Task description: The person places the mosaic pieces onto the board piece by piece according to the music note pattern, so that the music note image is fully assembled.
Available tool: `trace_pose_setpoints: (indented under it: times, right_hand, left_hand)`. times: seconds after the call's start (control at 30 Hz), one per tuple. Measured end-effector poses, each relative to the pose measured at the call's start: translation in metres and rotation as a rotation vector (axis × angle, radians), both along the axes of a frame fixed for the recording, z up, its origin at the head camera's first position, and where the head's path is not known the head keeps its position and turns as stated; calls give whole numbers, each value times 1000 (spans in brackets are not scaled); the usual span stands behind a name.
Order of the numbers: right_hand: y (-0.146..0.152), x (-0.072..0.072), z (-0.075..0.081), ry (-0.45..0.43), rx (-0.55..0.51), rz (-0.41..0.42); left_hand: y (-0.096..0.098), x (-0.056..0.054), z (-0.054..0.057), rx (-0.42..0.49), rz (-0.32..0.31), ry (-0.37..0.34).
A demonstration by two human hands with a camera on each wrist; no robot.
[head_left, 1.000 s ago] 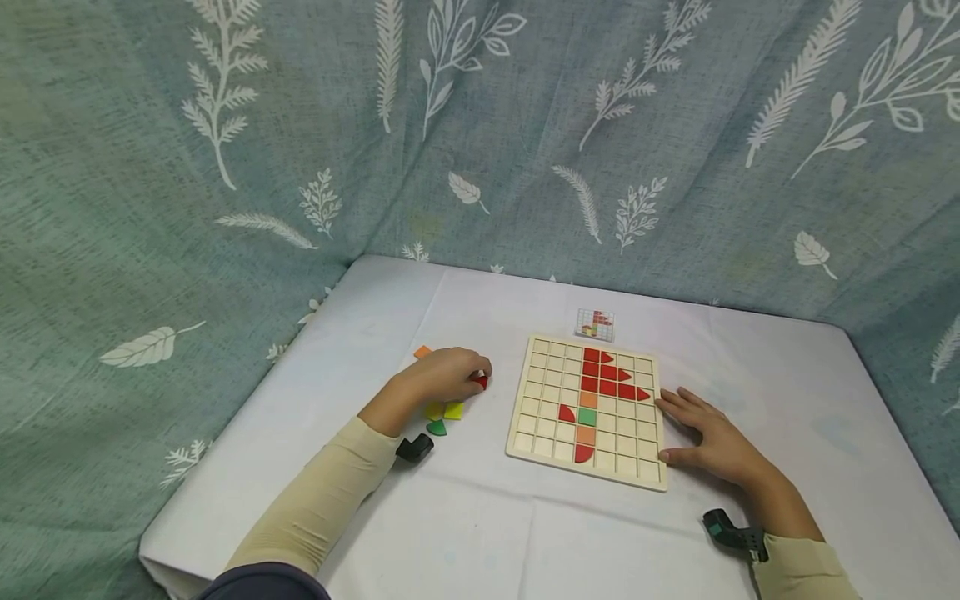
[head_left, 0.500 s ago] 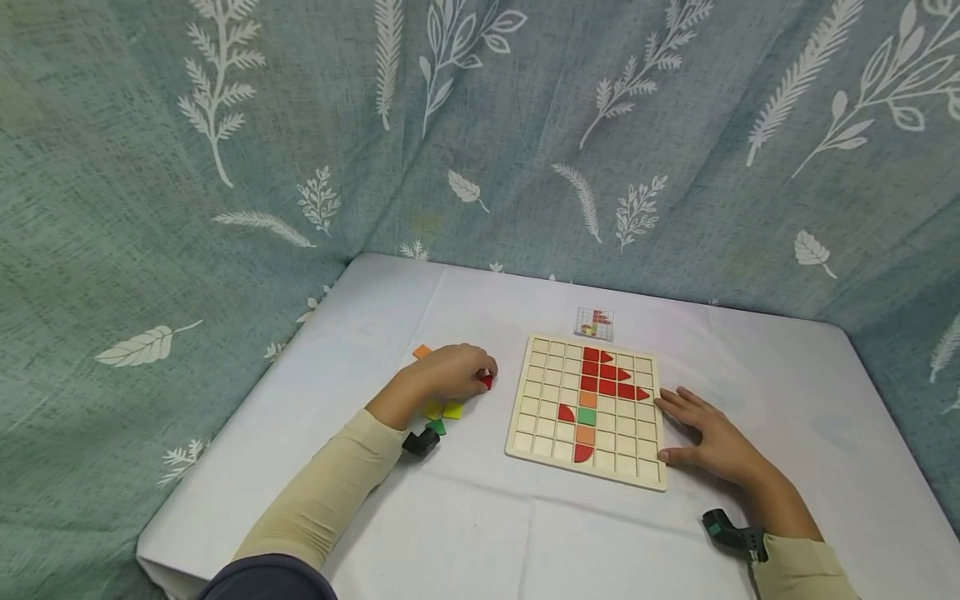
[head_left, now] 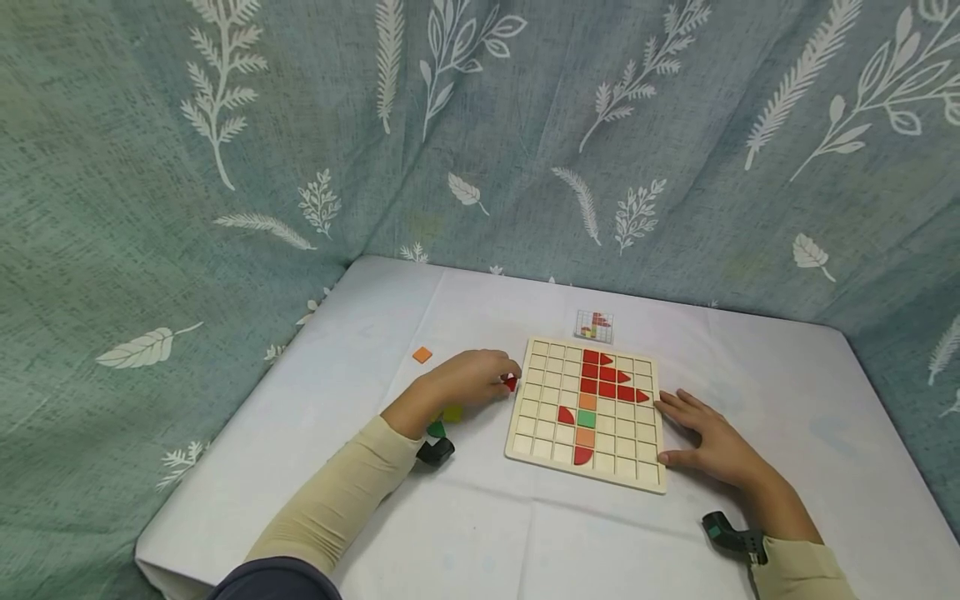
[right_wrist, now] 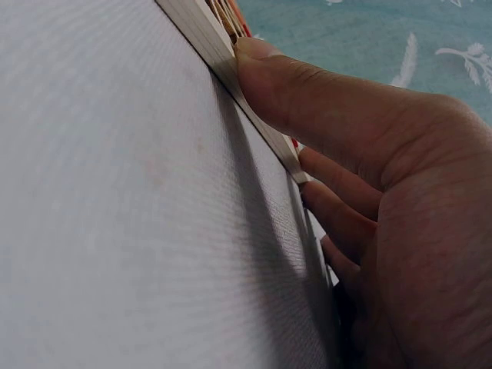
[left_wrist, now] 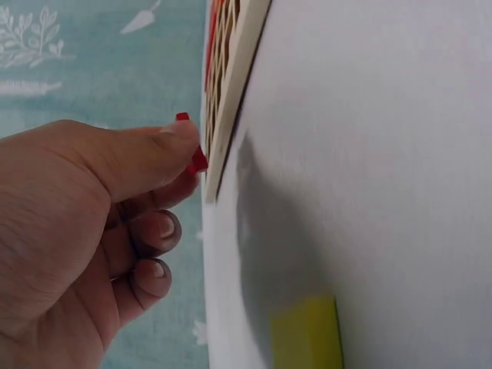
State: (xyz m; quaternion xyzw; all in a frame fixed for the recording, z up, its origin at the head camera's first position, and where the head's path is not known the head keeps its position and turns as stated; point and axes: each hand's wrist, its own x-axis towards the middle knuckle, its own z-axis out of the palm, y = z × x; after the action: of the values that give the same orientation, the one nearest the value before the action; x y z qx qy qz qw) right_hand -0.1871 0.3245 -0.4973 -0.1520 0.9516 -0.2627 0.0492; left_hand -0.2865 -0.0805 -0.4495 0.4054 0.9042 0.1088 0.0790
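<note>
Between thumb and fingers my left hand [head_left: 468, 379] pinches a small red tile [head_left: 511, 383], held at the left edge of a wooden grid board [head_left: 628, 454]. The left wrist view shows that red tile [left_wrist: 200, 159] edge-on; its full shape is hidden by the thumb. Red, orange and green tiles lie in the board's cells, among them a red quarter-round tile [head_left: 583, 455] and a green square tile [head_left: 587, 418]. At the board's right edge rests my right hand [head_left: 708, 437], fingers spread, thumb touching the rim in the right wrist view.
A small pattern card [head_left: 594, 326] lies behind the board. An orange tile [head_left: 422, 355] is left of my left hand; a yellow tile [head_left: 453, 412] and a green tile [head_left: 437, 428] lie beside that wrist. A patterned curtain [head_left: 465, 150] hangs behind the white-covered table [head_left: 480, 525].
My left hand has moved right with the red tile, from the loose tiles to the board's left edge. The orange tile behind it is now fully visible. The right hand stays put.
</note>
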Motion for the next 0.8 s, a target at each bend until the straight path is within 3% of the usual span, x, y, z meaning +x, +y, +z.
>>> trace_pose_setpoints:
  times: [0.43, 0.8]
  right_hand:
    - [-2, 2, 0, -1, -16, -10]
    - [-1, 1, 0, 10, -3, -2]
  left_hand:
    - [37, 20, -5, -33, -124, 67]
    - [53, 27, -4, -77, -136, 92]
